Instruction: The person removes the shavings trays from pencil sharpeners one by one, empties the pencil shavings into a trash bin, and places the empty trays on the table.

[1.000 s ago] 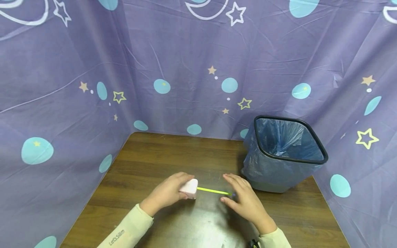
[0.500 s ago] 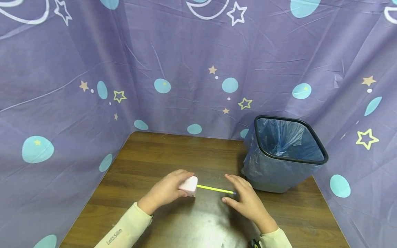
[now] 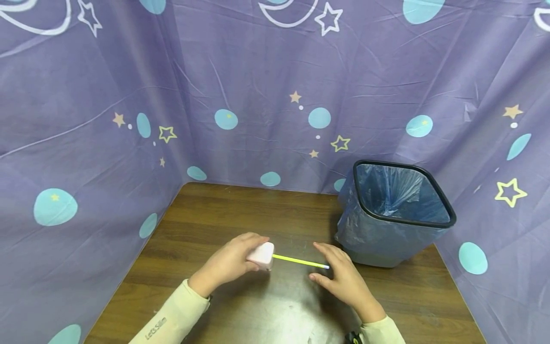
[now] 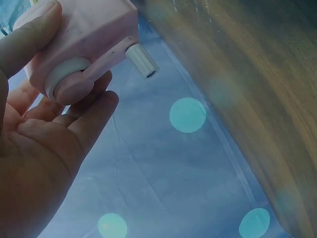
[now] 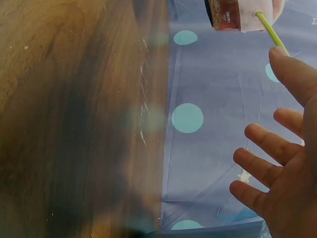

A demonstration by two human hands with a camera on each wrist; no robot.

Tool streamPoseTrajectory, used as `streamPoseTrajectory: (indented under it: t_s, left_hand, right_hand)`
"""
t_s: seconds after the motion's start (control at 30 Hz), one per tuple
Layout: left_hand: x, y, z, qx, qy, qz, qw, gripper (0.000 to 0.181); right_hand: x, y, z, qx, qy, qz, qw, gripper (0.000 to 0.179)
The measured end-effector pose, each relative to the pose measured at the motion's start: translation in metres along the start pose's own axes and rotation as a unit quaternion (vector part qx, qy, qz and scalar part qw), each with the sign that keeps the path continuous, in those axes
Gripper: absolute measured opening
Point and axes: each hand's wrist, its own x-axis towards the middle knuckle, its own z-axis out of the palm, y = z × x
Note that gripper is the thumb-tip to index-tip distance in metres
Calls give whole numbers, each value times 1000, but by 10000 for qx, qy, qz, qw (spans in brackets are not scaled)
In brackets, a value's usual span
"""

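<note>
My left hand [image 3: 229, 262] grips a pink crank pencil sharpener [image 3: 261, 255] above the table. From its right side a yellow-green pencil [image 3: 298, 261] sticks out toward my right hand [image 3: 341, 277]. That hand is held around the pencil's free end, its fingers spread and apart from it. In the left wrist view, the sharpener's crank handle [image 4: 142, 60] points away from the palm, and the thumb lies over the pink body. The right wrist view shows a see-through drawer [image 5: 224, 14] with brown shavings inside, beside the hole where the pencil enters.
A bin [image 3: 374, 246] lined with a blue bag stands at the back right, close beyond my right hand. Purple patterned cloth [image 3: 258, 119] walls in the wooden table [image 3: 223, 210] at the back and sides.
My left hand has moved slightly up and away with the sharpener and pencil. My right hand has shifted a little to the right, and the pencil's free end shows more clearly.
</note>
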Motion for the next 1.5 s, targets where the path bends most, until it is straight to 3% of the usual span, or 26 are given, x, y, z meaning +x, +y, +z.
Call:
streamPoseTrajectory:
  t_s: [0.83, 1.5]
  left_hand:
    - [5, 8, -4, -392, -115, 40, 9992, 72]
    - [11, 14, -4, -657, -83, 121, 9977, 73]
  right_hand:
    - [-4, -2, 9, 384, -230, 437, 9980, 84]
    - [0, -6, 23, 848, -14, 250, 9961, 82]
